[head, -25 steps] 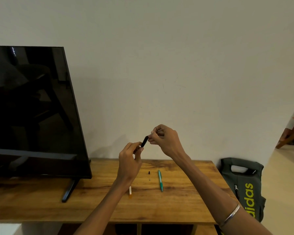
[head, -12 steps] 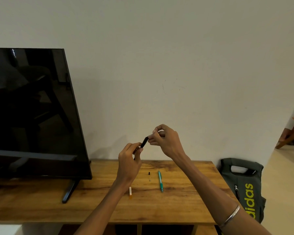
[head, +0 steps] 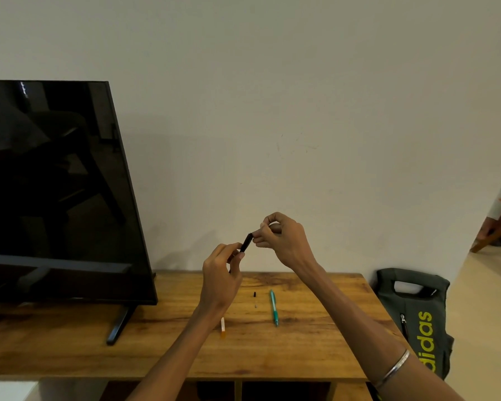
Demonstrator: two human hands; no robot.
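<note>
Short black plastic pen barrel held tilted at frame centre above the wooden table, unchanged from a second ago: left hand grips its lower end, right hand pinches its upper tip; teal pen lies below.

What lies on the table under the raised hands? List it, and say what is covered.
On the wooden table: a teal pen, a small black piece and a white stick with an orange end. The left forearm hides the surface beside that stick, perhaps its far end.
</note>
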